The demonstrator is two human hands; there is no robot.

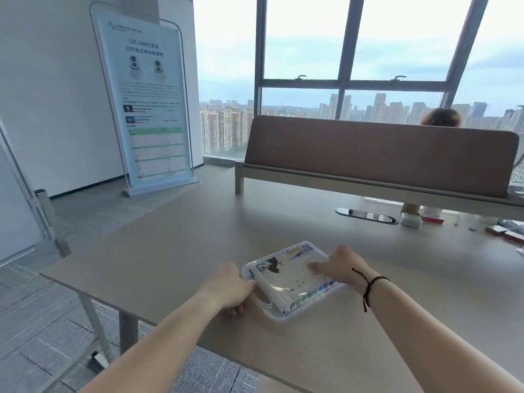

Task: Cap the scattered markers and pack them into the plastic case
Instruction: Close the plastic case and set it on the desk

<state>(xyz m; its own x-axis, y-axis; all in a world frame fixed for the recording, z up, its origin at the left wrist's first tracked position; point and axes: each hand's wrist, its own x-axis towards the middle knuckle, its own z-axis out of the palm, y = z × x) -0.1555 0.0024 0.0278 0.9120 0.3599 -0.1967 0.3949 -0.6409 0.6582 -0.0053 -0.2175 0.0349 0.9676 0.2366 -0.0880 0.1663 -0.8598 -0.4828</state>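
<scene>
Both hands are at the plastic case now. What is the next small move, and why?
Probably open the lid. The plastic case lies flat and looks closed on the table, with marker caps visible inside. The left hand grips its handle end and the right hand presses on top, so lifting the lid seems next.

Two bare forearms come up from the bottom edge of the frame, no sleeves showing on either. The left hand (226, 287), just left of centre, wears nothing: no ring, watch or band visible. The right hand (341, 269), right of centre, has a thin black cord bracelet (371, 282) around its wrist, knotted, with a short loose tail hanging off the underside.
</scene>
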